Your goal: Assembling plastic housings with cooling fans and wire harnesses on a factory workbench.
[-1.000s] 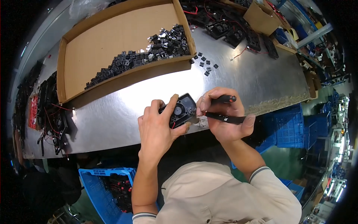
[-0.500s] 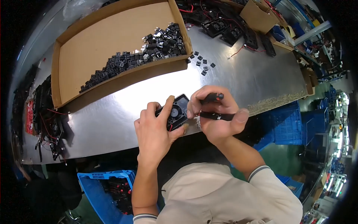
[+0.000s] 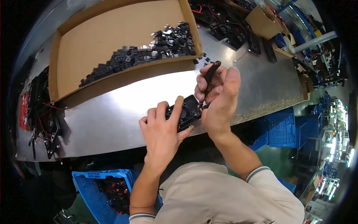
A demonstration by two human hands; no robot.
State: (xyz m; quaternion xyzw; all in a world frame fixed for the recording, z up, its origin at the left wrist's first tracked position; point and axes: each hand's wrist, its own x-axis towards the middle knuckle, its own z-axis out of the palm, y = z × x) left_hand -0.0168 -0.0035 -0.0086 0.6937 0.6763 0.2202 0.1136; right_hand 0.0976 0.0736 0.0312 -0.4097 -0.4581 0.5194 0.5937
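My left hand (image 3: 160, 128) is wrapped round a black plastic fan housing (image 3: 192, 103) with a small round fan in it, keeping it just above the near edge of the metal table. In my right hand (image 3: 220, 102) is a pliers-like hand tool (image 3: 212, 74) with black handles and an orange-red spot at one handle's end. Its working end meets the right side of the housing, close to a bit of red wire. My fingers and the housing partly hide the tool's jaws.
A shallow cardboard box (image 3: 126, 72) with a heap of small black connector parts (image 3: 130, 56) lies beyond my hands. More wired black housings sit at the table's far right and left (image 3: 43, 112). Blue crates (image 3: 281, 128) stand below the table (image 3: 112, 130).
My right hand has turned, tipping the tool handle more upright, and has brought the tool against the housing. The housing has shifted slightly right with my left hand.
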